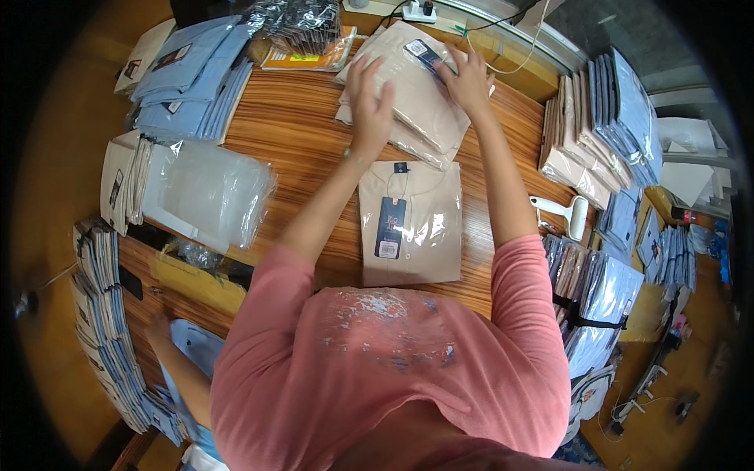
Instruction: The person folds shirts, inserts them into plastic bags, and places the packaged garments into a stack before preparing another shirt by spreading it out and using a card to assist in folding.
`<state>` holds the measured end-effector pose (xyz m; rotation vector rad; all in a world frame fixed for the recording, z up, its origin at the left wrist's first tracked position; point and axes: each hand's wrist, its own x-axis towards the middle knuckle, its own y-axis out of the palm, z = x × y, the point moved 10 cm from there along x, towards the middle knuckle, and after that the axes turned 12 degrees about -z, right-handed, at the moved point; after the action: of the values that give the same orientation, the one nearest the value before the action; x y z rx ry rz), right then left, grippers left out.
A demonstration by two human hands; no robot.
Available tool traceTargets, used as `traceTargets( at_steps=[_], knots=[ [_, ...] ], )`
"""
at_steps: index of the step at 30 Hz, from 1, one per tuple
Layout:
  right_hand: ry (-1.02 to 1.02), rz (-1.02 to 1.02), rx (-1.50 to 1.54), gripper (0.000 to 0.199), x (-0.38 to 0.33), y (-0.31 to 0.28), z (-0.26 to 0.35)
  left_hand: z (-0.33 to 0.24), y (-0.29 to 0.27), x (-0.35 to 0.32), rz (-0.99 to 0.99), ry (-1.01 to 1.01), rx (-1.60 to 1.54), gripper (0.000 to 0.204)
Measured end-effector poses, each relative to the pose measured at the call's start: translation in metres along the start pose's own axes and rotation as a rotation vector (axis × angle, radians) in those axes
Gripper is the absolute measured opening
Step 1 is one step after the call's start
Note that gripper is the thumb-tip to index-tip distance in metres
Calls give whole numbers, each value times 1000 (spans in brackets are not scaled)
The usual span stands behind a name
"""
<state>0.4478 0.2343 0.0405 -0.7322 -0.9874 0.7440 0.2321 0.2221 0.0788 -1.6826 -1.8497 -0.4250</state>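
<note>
Both my arms reach to the far side of the striped wooden table, over a loose stack of beige folded shirts in clear plastic bags. My left hand is at the stack's left edge, thumb and fingers apart. On its right side my right hand rests with spread fingers, beside the dark tag of the top shirt. Neither hand is closed around anything. Nearer to me, between my forearms, a single beige folded shirt lies flat and shiny, with a dark blue hang tag on it.
Clear plastic bags and blue shirt piles are on the left. At right stand beige and blue shirt stacks, a white lint roller and a strapped bundle. Another person's arm shows at lower left.
</note>
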Motion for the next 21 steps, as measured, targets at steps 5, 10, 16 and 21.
traceTargets(
  at_steps=[5,10,16,21],
  knots=[
    [-85,-120,-104,51,-8,50,15,59,84,-27,328,368,616,55],
    [-108,-101,-106,51,-16,58,9,70,93,-41,378,302,630,63],
    [-82,-15,-131,54,-19,65,10,72,90,-45,367,303,663,66],
    [-42,86,-63,57,-3,79,2,81,98,-39,331,312,676,68]
  ],
)
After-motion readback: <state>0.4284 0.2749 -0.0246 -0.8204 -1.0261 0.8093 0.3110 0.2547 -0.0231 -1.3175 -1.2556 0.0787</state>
